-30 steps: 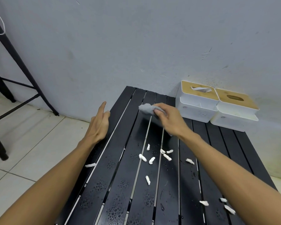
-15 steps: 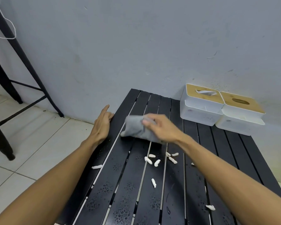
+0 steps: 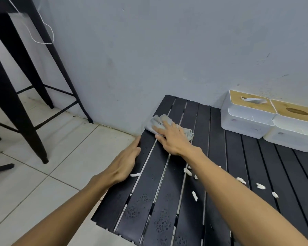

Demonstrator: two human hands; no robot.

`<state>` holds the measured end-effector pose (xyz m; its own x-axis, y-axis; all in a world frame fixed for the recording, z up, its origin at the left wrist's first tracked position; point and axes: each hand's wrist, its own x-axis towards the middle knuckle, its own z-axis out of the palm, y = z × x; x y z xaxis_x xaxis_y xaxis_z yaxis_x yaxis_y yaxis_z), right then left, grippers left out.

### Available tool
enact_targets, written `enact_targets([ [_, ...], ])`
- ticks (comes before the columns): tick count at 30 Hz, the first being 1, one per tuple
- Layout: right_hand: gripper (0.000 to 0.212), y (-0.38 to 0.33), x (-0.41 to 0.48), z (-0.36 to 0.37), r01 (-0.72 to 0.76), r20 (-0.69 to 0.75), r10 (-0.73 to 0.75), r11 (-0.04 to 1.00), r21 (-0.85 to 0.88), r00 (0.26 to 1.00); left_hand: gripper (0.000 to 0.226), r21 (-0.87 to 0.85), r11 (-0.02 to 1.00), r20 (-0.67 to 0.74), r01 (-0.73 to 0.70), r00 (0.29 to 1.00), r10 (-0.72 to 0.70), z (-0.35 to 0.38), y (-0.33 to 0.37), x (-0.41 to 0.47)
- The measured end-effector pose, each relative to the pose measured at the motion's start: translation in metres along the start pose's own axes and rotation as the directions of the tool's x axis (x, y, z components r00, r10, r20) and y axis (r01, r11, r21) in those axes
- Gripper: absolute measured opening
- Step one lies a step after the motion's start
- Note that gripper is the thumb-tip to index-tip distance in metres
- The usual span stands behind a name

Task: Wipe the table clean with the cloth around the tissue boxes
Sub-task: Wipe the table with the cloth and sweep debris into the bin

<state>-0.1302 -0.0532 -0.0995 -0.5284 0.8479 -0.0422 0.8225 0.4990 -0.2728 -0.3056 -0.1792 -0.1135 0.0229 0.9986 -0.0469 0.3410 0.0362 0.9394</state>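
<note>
A grey cloth (image 3: 158, 121) lies bunched on the far left part of the black slatted table (image 3: 238, 157). My right hand (image 3: 172, 137) presses flat on the cloth, fingers spread over it. My left hand (image 3: 124, 162) rests open against the table's left edge, holding nothing. Two white tissue boxes with wooden lids stand side by side at the far right against the wall: the left tissue box (image 3: 245, 114) has a tissue sticking out, the right tissue box (image 3: 295, 128) shows an oval slot. Several small white scraps (image 3: 260, 186) and water droplets (image 3: 161, 224) lie on the slats.
A grey wall (image 3: 167, 50) runs directly behind the table. A black metal stool frame (image 3: 25, 96) stands on the pale tiled floor (image 3: 43, 174) to the left, with a white cord (image 3: 46, 32) hanging near it.
My right hand has slid the cloth leftward and away, from the table's middle to its far left corner, and now lies flat on it. My left hand has settled on the table's left edge.
</note>
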Motion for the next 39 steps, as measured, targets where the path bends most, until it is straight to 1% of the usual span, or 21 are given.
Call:
enact_targets([
  [2, 0.060, 0.006, -0.002, -0.005, -0.024, 0.043, 0.025, 0.999, -0.037, 0.999, 0.048, 0.031, 0.999, 0.012, 0.005, 1.000, -0.006, -0.002, 0.003, -0.020],
  [4, 0.071, 0.004, -0.002, -0.006, -0.135, 0.070, 0.139, 0.989, -0.062, 0.988, 0.047, 0.039, 0.999, 0.011, 0.003, 1.000, -0.003, -0.004, 0.004, -0.036],
  [6, 0.069, -0.006, -0.001, -0.003, -0.197, 0.053, 0.201, 0.978, -0.061, 0.978, 0.043, 0.052, 0.999, 0.015, 0.001, 1.000, -0.002, -0.005, 0.000, -0.046],
  [7, 0.064, -0.011, -0.002, 0.000, -0.200, 0.050, 0.203, 0.978, -0.059, 0.978, 0.039, 0.044, 0.999, 0.014, 0.019, 1.000, -0.020, -0.006, -0.003, -0.050],
  [8, 0.061, -0.016, -0.004, 0.002, -0.185, 0.056, 0.189, 0.981, -0.058, 0.980, 0.042, 0.051, 0.998, 0.013, 0.035, 0.999, -0.036, -0.006, -0.006, -0.052],
  [10, 0.057, -0.028, -0.015, 0.004, -0.120, 0.098, 0.127, 0.990, -0.071, 0.987, 0.061, 0.080, 0.995, -0.009, 0.059, 0.998, -0.059, -0.005, -0.007, -0.056],
  [14, 0.055, -0.052, -0.058, 0.007, 0.060, 0.181, -0.049, 0.997, -0.054, 0.982, 0.060, 0.086, 0.996, -0.105, 0.030, 0.994, -0.021, -0.004, -0.001, -0.058],
  [16, 0.053, -0.054, -0.081, 0.013, 0.171, 0.220, -0.163, 0.985, -0.019, 0.962, 0.065, 0.091, 0.996, -0.160, 0.009, 0.987, 0.006, -0.004, -0.001, -0.059],
  [18, 0.047, -0.047, -0.095, 0.005, 0.248, 0.244, -0.272, 0.961, 0.125, 0.931, 0.065, 0.082, 0.997, -0.189, -0.012, 0.982, 0.028, -0.004, -0.004, -0.060],
  [19, 0.042, -0.042, -0.097, -0.003, 0.239, 0.240, -0.294, 0.943, 0.232, 0.925, 0.062, 0.077, 0.997, -0.194, -0.020, 0.980, 0.035, -0.004, -0.005, -0.060],
  [20, 0.035, -0.038, -0.097, -0.014, 0.200, 0.222, -0.281, 0.924, 0.325, 0.934, 0.058, 0.075, 0.997, -0.196, -0.024, 0.980, 0.039, -0.004, -0.004, -0.061],
  [22, 0.022, -0.034, -0.092, -0.034, 0.095, 0.088, -0.146, 0.900, 0.425, 0.985, 0.055, 0.073, 0.997, -0.198, -0.029, 0.979, 0.043, -0.004, -0.004, -0.062],
  [23, 0.020, -0.034, -0.086, -0.041, 0.050, 0.001, -0.057, 0.897, 0.439, 0.998, 0.056, 0.060, 0.998, -0.198, -0.032, 0.979, 0.043, -0.004, -0.004, -0.062],
  [25, 0.019, -0.043, -0.075, -0.045, -0.007, -0.141, 0.079, 0.892, 0.451, 0.987, 0.057, 0.031, 0.999, -0.198, -0.038, 0.979, 0.043, -0.004, -0.004, -0.062],
  [27, 0.025, -0.062, -0.068, -0.037, -0.019, -0.169, 0.099, 0.907, 0.420, 0.981, 0.060, 0.033, 0.998, -0.205, -0.056, 0.977, 0.062, -0.003, -0.002, -0.062],
  [28, 0.029, -0.071, -0.067, -0.028, -0.002, -0.132, 0.056, 0.926, 0.378, 0.990, 0.064, 0.042, 0.997, -0.212, -0.068, 0.974, 0.076, -0.003, -0.001, -0.062],
  [30, 0.037, -0.086, -0.068, -0.003, 0.086, 0.020, -0.093, 0.969, 0.231, 0.995, 0.069, 0.066, 0.993, -0.230, -0.103, 0.966, 0.115, -0.003, -0.001, -0.063],
  [32, 0.045, -0.090, -0.078, 0.014, 0.192, 0.141, -0.211, 0.972, 0.138, 0.967, 0.067, 0.087, 0.989, -0.257, -0.122, 0.956, 0.140, -0.004, -0.004, -0.064],
  [34, 0.045, -0.086, -0.091, 0.014, 0.273, 0.169, -0.311, 0.938, 0.215, 0.935, 0.065, 0.130, 0.983, -0.280, -0.127, 0.947, 0.159, -0.004, -0.006, -0.064],
  [36, 0.042, -0.080, -0.108, 0.007, 0.303, 0.218, -0.386, 0.892, 0.336, 0.896, 0.062, 0.142, 0.978, -0.276, -0.155, 0.942, 0.190, -0.004, -0.005, -0.065],
  [39, 0.041, -0.064, -0.128, -0.013, 0.211, 0.334, -0.372, 0.877, 0.432, 0.866, 0.059, 0.114, 0.977, -0.226, -0.178, 0.953, 0.200, -0.004, -0.004, -0.066],
])
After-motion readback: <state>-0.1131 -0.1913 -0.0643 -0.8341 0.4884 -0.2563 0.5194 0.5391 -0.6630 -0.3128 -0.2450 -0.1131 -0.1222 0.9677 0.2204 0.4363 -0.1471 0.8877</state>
